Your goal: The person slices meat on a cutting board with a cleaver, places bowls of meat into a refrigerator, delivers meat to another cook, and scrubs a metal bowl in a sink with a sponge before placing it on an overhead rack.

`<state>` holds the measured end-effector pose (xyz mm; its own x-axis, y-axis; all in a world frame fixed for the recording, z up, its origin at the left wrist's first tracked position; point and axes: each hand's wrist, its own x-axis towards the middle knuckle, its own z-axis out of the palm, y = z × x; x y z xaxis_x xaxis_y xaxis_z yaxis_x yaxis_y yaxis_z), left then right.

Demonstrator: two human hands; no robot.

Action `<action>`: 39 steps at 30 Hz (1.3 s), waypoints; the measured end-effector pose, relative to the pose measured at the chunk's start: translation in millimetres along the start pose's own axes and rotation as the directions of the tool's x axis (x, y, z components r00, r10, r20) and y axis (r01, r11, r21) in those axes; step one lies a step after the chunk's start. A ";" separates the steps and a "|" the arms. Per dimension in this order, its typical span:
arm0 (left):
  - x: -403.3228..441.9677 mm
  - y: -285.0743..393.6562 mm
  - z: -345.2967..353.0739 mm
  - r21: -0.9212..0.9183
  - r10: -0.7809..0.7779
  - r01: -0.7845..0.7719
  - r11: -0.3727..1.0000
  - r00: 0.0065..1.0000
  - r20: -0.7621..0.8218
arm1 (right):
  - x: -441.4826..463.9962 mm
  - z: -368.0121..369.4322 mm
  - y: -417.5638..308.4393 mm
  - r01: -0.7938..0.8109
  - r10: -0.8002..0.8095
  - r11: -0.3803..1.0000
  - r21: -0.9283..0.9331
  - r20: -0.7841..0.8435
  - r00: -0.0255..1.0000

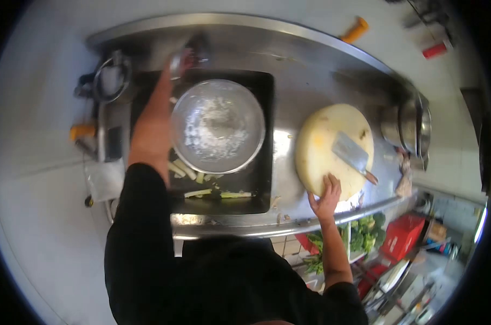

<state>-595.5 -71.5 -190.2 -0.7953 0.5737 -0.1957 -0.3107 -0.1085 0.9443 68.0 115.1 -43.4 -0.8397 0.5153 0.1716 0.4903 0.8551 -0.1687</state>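
Note:
My left hand (188, 57) is reached out past the far left side of a large round metal bowl (251, 157). Motion smears its fingers, and a dark blurred shape beside them cannot be made out. The bowl stands in a dark rectangular sink basin (264, 197) and seems to hold clear water with white glints or foam. Pale green stalk pieces (234, 195) lie in the basin in front of it. My right hand (328, 200), fingers apart, rests on the near edge of a thick round cutting board (318, 141). A cleaver (350, 153) lies flat on that board, handle toward the lower right.
Stacked metal bowls (405, 127) stand at the counter's right end. A metal strainer or pot (113, 81) is at the left. An orange-handled object (356, 31) sits by the raised back rim. Green vegetables (367, 233) and a red box (402, 236) are below the counter's front edge.

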 end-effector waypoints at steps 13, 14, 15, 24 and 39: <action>8.0 58.9 28.1 0.529 -0.185 0.287 0.799 0.954 -0.237 | 13.9 10.5 0.4 -0.048 0.049 0.998 -0.037 0.022 0.999; 1.3 64.8 37.3 0.597 -0.150 0.277 0.753 0.955 -0.255 | 15.5 9.4 -1.0 -0.057 0.058 0.998 -0.036 0.017 0.998; -5.1 60.4 39.6 0.440 -0.186 0.295 0.848 0.943 -0.275 | 17.8 8.5 -1.2 -0.062 0.062 0.997 -0.036 0.012 0.998; -155.8 37.8 42.0 -0.410 -0.304 0.281 0.868 0.953 0.009 | 26.3 6.4 -11.0 -0.126 0.126 0.992 0.027 -0.020 0.992; -141.5 126.9 -82.3 0.916 0.571 0.204 0.346 0.729 -0.378 | 27.2 9.7 -16.2 -0.146 0.144 0.989 -0.018 -0.059 0.988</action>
<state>-565.1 -233.3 -64.4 -0.9539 0.0497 0.2961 0.2071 0.8228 0.5292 34.9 114.7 -45.4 -0.7448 0.6359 0.2021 0.6116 0.7717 -0.1741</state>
